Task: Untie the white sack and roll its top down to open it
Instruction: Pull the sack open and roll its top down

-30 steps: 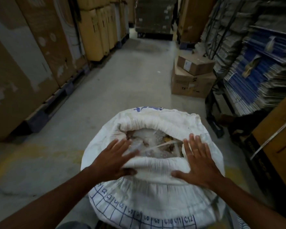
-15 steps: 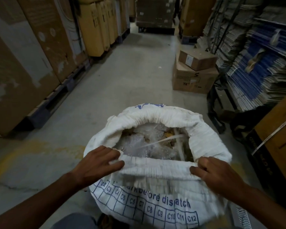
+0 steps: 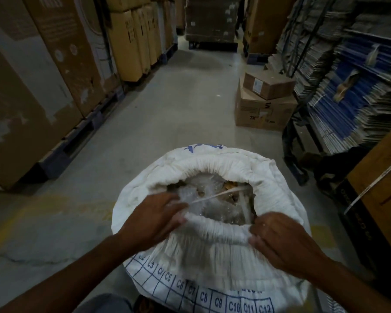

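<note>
The white sack (image 3: 212, 263) stands on the concrete floor right in front of me, printed with a blue grid of cells marked C5 to C12. Its mouth is open and its top is rolled into a thick rim (image 3: 215, 163). Clear plastic packets (image 3: 203, 195) and a pale strap fill the inside. My left hand (image 3: 154, 220) grips the near rim on the left, fingers curled over the edge. My right hand (image 3: 282, 240) grips the near rim on the right. Both hands are motion-blurred.
Tall cardboard cartons on pallets (image 3: 61, 71) line the left side of the aisle. Two stacked brown boxes (image 3: 264, 102) sit on the floor ahead right. Shelves of flattened blue and white cartons (image 3: 352, 91) and an orange box (image 3: 384, 195) close the right side.
My hands went from lying flat on the rolled rim to gripping its near edge with curled fingers. My left hand has moved inward along the rim; the near rim is bunched lower.
</note>
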